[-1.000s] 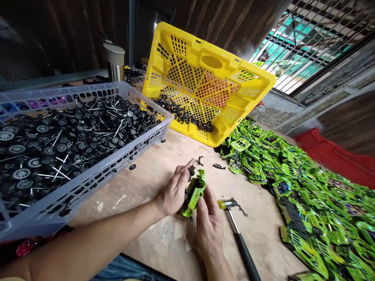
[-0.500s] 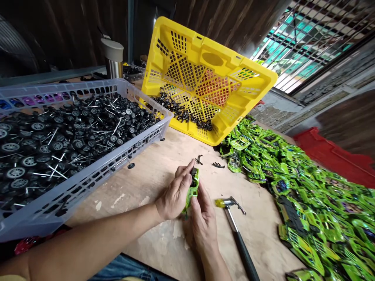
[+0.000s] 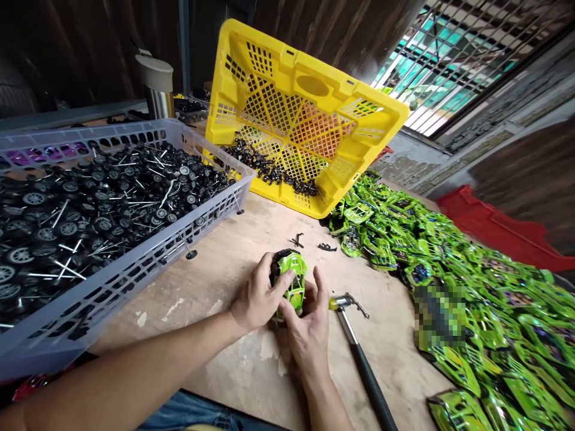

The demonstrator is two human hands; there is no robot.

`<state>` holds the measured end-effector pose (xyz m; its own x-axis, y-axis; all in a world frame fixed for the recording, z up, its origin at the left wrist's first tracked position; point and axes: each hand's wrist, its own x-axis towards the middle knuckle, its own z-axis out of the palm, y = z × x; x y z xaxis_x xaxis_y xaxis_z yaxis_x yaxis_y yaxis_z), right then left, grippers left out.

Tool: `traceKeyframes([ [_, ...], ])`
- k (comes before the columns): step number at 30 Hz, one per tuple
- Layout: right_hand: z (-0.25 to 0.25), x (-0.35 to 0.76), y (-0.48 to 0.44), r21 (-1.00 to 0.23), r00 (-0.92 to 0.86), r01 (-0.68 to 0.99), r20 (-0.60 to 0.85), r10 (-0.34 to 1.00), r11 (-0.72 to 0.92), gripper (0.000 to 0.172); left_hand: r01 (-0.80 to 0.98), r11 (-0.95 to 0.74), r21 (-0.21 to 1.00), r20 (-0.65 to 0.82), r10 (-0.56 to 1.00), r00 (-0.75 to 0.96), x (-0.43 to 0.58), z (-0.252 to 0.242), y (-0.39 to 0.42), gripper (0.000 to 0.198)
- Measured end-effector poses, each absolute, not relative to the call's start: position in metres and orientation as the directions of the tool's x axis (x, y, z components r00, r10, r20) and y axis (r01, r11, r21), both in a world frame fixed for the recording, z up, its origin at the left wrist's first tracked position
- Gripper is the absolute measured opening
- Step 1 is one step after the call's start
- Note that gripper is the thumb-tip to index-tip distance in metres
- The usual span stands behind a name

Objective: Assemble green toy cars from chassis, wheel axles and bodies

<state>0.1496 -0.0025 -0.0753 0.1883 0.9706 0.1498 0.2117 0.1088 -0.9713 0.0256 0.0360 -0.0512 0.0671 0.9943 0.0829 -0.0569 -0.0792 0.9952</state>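
The left hand (image 3: 255, 301) grips a green toy car (image 3: 295, 263) by its side, thumb on its top, while the right hand (image 3: 309, 335) holds the near end, one finger raised. The car is over the worktop (image 3: 229, 245), between the crate of wheels (image 3: 112, 282) and the hammer (image 3: 360, 358).

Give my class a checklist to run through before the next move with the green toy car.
1. Green toy car supported: ok, between left hand and right hand.
2. Car's underside checked: cannot tell, it faces away from the camera.
3. Hammer set down: ok, lying on the table beside the right hand.
4. Loose black parts in sight: ok, two lie beyond the hands.
5. Wheels all inside the translucent crate: not ok, two stick out through its side.
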Motion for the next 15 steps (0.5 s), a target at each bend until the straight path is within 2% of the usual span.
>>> traceKeyframes([
  [2, -0.070, 0.156, 0.002, -0.978, 0.214, 0.192, 0.127, 0.969, 0.086, 0.084, -0.077, -0.073, 0.994, 0.081, 0.991, 0.111, 0.025, -0.052, 0.038, 0.029],
  [8, -0.044, 0.176, 0.020, -0.987, 0.084, 0.076, 0.144, 0.986, 0.138, 0.032, -0.106, -0.138, 0.985, 0.165, 0.934, 0.317, 0.023, -0.045, 0.034, 0.024],
  [10, -0.042, 0.179, 0.021, -0.983, 0.056, 0.096, 0.160, 0.985, 0.155, 0.025, -0.099, -0.158, 0.982, 0.183, 0.919, 0.348, 0.022, -0.044, 0.033, 0.022],
  [15, -0.046, 0.181, 0.018, -0.975, 0.097, 0.113, 0.202, 0.975, 0.191, 0.020, -0.181, -0.131, 0.975, 0.190, 0.913, 0.361, 0.024, -0.051, 0.037, 0.026],
])
